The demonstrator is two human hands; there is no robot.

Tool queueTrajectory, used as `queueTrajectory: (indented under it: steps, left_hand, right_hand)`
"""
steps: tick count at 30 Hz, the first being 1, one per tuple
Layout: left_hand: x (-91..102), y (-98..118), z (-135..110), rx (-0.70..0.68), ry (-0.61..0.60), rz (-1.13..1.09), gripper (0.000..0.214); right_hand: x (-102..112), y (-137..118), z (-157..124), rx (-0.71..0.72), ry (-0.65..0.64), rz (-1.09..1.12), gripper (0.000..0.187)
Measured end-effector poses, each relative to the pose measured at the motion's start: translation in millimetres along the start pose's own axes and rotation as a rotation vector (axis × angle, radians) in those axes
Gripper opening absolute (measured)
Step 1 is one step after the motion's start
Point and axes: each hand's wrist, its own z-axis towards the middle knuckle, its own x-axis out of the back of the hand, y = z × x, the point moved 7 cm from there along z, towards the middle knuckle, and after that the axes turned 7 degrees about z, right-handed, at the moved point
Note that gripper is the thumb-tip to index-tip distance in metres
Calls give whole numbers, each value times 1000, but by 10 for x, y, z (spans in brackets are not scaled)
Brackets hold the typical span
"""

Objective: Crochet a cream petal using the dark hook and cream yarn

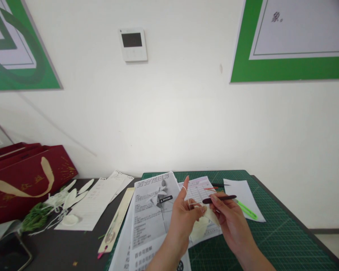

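My left hand point(185, 212) is raised over the papers, its index finger pointing up with white yarn point(184, 188) looped around it. Its thumb and other fingers pinch the edge of a crochet piece, though the exact grip is partly hidden. A pale cream crochet piece point(200, 227) hangs below and between the hands. My right hand point(228, 216) is closed around a crochet hook with a dark handle point(222, 199), held almost level. Its tip points left toward the yarn by my left hand. The hook's fine end is too small to make out.
Printed pattern sheets point(147, 214) lie on a green cutting mat point(274, 233). A bright green cutter point(247, 209) rests on white paper at right. Leftward are a wooden ruler point(117, 222), white petal-shaped pieces point(70, 198), green yarn point(35, 216), a phone point(9, 252) and a red gift bag point(22, 180).
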Motion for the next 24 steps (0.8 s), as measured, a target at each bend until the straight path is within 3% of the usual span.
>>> queueTrajectory:
  steps: [24]
  left_hand:
    - [2, -9, 7, 7, 3, 0, 99]
  right_hand:
    - [17, 27, 21, -18, 8, 2, 26]
